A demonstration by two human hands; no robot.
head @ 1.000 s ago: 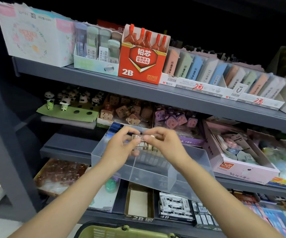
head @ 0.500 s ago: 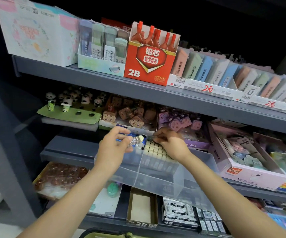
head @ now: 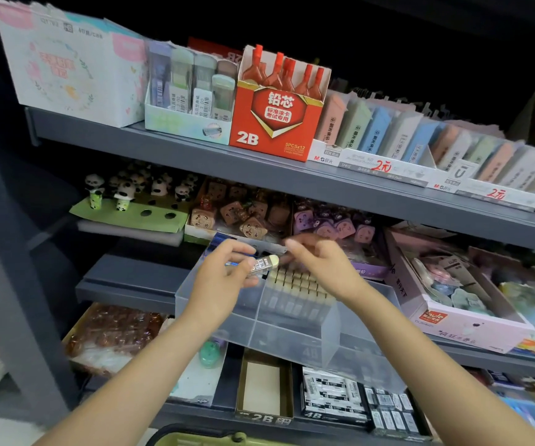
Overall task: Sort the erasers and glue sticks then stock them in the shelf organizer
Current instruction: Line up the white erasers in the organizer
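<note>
Right hand (head: 322, 263) now higher, loose-fingered over organizer (head: 292, 336) — eraser (head: 264, 263) pinched in left hand (head: 224, 278)

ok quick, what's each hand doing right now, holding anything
Left hand: pinching a small sleeved eraser over the clear organizer.
Right hand: fingers loosely curled above the stocked erasers, holding nothing visible.

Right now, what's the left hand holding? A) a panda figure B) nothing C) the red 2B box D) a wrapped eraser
D: the left hand pinches a wrapped eraser over the clear organizer, next to the rows of erasers already stocked there.
</note>
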